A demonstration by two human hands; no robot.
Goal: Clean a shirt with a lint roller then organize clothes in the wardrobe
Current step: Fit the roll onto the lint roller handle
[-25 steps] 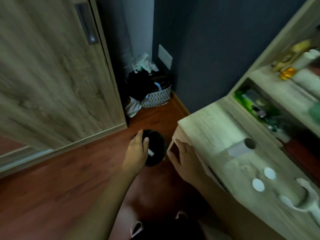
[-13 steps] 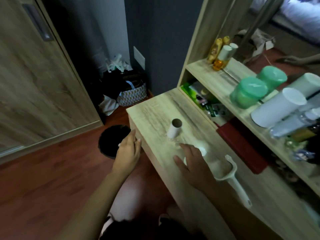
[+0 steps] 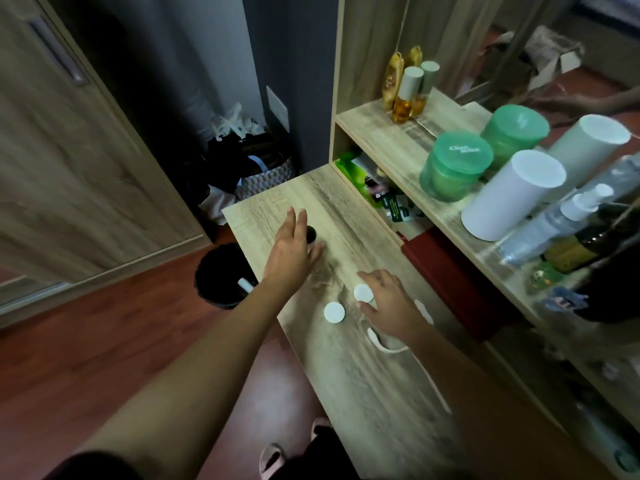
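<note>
— Wooden desk (image 3: 391, 393) stood by the black bin (image 3: 221, 278). Where was the lint roller (image 3: 388, 341)?
— On the desk, under the right hand (image 3: 389, 306), fingers spread, touching a white cap (image 3: 362, 293).
— And the left hand (image 3: 292, 247)?
— Open, over a cardboard tube (image 3: 311, 234), nearer the bin.

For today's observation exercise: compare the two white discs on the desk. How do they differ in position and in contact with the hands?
The near disc lies nearer the desk's front edge; the far disc lies further in, toward the shelves. The near disc lies free, with no hand on it; the far disc sits at the fingertips of the right hand, seemingly touched. The left hand reaches elsewhere, to neither. Both are round, white, flat and alike in size.
</note>
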